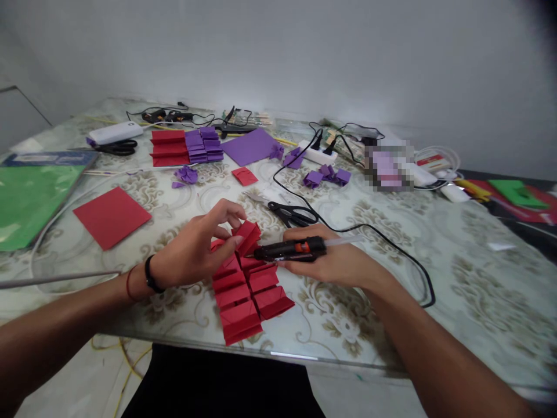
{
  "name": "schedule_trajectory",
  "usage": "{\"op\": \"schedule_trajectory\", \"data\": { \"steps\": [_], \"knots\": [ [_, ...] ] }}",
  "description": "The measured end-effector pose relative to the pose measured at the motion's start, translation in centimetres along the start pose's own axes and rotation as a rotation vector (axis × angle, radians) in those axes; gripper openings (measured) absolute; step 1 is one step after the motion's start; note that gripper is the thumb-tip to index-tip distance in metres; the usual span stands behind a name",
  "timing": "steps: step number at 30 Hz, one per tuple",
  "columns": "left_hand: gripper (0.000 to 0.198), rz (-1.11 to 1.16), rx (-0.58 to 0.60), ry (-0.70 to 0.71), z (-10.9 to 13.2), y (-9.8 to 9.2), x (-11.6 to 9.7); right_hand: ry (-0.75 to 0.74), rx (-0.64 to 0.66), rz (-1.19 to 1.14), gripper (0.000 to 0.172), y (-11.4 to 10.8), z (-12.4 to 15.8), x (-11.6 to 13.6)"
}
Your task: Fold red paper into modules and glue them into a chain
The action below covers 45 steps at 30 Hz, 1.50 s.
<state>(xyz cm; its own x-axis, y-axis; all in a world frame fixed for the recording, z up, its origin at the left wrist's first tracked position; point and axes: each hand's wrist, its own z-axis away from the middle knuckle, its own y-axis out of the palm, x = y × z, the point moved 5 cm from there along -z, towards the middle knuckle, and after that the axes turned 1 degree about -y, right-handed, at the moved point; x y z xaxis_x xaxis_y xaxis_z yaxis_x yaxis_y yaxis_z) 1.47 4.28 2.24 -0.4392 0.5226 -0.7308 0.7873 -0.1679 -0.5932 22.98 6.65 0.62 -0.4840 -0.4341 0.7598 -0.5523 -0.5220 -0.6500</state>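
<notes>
My right hand (335,261) is wrapped round a black hot glue gun (287,249) with an orange part and a clear glue stick out of its back. The gun's nozzle points left, at the red folded paper piece (252,284) on the table before me. This piece is made of pleated red units in two columns. My left hand (209,238) pinches a red unit at the far end of the piece, holding it tilted up. Whether the nozzle touches the paper I cannot tell. Black-handled scissors (293,213) lie just beyond the gun.
A red paper square (112,216) lies left, beside green paper (39,197). Red and purple folded pieces (203,145) and a purple sheet (250,145) lie farther back. The gun's black cord (391,232) loops right of my hand; plugs sit in a white power strip (315,154).
</notes>
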Motion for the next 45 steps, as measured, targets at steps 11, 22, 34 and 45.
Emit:
{"op": "schedule_trajectory", "data": {
  "steps": [11,22,34,45],
  "knots": [
    [0.03,0.005,0.013,0.022,0.04,0.21,0.21,0.01,-0.004,-0.003,0.031,0.19,-0.12,-0.26],
    [0.029,0.002,0.011,0.028,0.02,0.1,0.07,0.051,0.051,-0.061,0.028,0.29,-0.02,0.08],
    [0.027,0.01,0.014,0.028,0.03,0.14,0.05,0.121,0.105,-0.116,0.026,0.63,0.01,0.21],
    [0.026,-0.001,0.012,0.018,0.04,0.12,-0.05,0.159,0.122,-0.105,0.03,0.44,0.22,-0.18]
  ]
}}
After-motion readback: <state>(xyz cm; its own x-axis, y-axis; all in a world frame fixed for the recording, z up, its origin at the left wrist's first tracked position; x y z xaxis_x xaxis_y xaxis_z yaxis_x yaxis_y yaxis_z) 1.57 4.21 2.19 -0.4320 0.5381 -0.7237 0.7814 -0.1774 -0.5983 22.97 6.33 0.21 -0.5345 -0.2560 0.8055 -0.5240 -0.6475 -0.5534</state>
